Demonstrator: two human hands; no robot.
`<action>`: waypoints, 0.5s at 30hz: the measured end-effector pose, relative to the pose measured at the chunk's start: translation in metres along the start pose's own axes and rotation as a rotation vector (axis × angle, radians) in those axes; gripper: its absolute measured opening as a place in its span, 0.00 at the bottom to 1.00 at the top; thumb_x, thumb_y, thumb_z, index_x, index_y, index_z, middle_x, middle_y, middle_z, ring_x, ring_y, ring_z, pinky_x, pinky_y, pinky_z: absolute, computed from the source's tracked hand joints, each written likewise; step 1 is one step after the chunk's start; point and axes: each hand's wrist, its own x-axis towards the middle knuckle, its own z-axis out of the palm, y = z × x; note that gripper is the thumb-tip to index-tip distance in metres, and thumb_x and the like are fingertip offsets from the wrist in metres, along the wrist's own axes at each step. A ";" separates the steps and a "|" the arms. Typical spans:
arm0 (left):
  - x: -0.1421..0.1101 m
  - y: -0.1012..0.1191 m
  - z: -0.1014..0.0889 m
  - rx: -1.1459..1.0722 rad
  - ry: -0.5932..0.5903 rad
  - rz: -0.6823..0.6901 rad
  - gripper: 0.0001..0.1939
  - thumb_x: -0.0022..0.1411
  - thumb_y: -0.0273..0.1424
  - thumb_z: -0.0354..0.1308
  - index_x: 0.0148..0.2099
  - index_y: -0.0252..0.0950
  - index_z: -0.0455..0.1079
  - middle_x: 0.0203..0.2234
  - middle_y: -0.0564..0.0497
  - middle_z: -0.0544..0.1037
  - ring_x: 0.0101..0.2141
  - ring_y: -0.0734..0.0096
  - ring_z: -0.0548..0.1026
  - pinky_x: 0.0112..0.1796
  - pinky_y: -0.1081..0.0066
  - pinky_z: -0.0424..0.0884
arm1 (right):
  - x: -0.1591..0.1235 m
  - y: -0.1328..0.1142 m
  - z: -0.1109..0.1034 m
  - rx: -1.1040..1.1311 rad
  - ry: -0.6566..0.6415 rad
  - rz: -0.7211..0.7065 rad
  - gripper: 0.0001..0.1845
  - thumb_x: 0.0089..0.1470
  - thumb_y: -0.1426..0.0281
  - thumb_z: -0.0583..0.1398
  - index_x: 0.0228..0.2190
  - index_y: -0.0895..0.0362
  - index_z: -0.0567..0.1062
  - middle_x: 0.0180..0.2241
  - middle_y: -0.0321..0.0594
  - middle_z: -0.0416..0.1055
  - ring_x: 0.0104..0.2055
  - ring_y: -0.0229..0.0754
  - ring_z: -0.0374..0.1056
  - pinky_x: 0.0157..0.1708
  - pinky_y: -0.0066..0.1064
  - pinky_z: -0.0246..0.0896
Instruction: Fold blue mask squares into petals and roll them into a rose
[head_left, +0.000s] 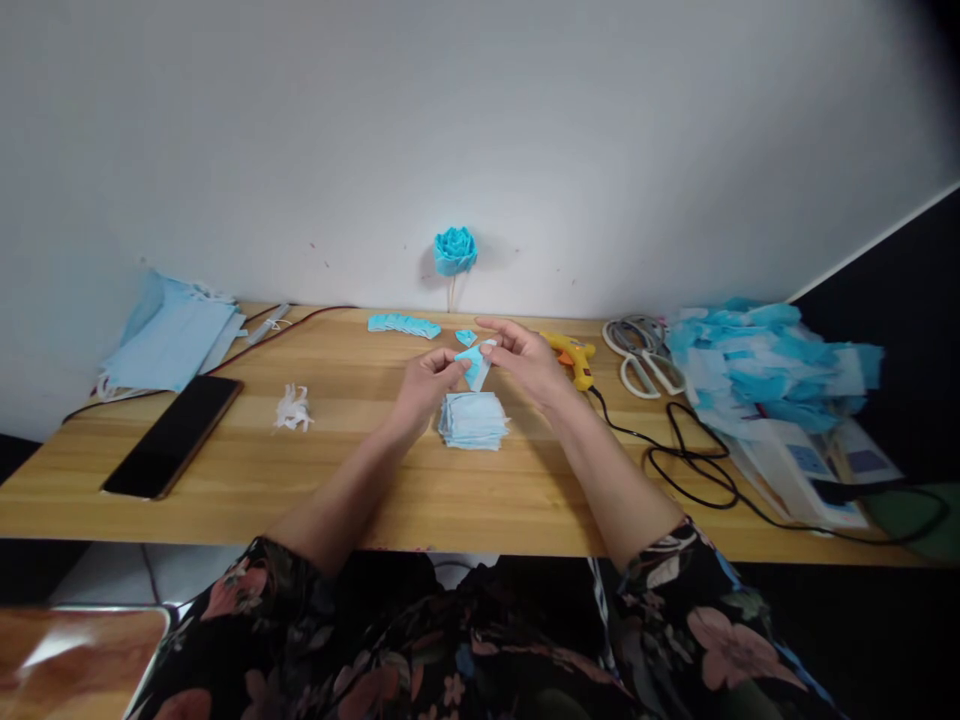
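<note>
Between my two hands is a small blue and white piece of face-mask fabric point(474, 367), partly folded. My left hand point(429, 388) pinches its left edge. My right hand point(526, 362) grips its upper right corner between thumb and fingers. Just below lies a stack of pale blue fabric squares point(472, 420). Behind the hands rest a small folded blue piece point(466, 338) and a row of overlapping folded blue pieces point(403, 325). A blue fabric flower point(455, 251) on a thin stick stands against the wall.
On the left are face masks point(176, 330), a black phone point(174, 435) and white scraps point(293, 408). To the right lie a yellow glue gun point(574, 360) with a looping black cord, white-handled scissors point(651, 376) and a heap of blue pieces point(772, 365) above a white box.
</note>
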 end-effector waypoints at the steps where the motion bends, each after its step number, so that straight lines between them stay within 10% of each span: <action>1: 0.000 0.000 0.000 -0.002 -0.007 -0.003 0.10 0.51 0.33 0.65 0.25 0.34 0.69 0.18 0.56 0.68 0.22 0.78 0.62 0.27 0.74 0.57 | 0.000 0.000 -0.001 0.005 -0.004 0.000 0.25 0.48 0.64 0.67 0.49 0.54 0.77 0.29 0.32 0.70 0.32 0.36 0.66 0.37 0.31 0.64; 15: 0.007 -0.008 -0.008 -0.207 0.003 -0.051 0.12 0.53 0.32 0.66 0.24 0.35 0.67 0.15 0.56 0.68 0.21 0.78 0.64 0.29 0.74 0.61 | 0.004 0.002 -0.010 -0.047 0.070 -0.107 0.28 0.56 0.57 0.62 0.56 0.50 0.71 0.41 0.40 0.81 0.42 0.43 0.76 0.47 0.40 0.71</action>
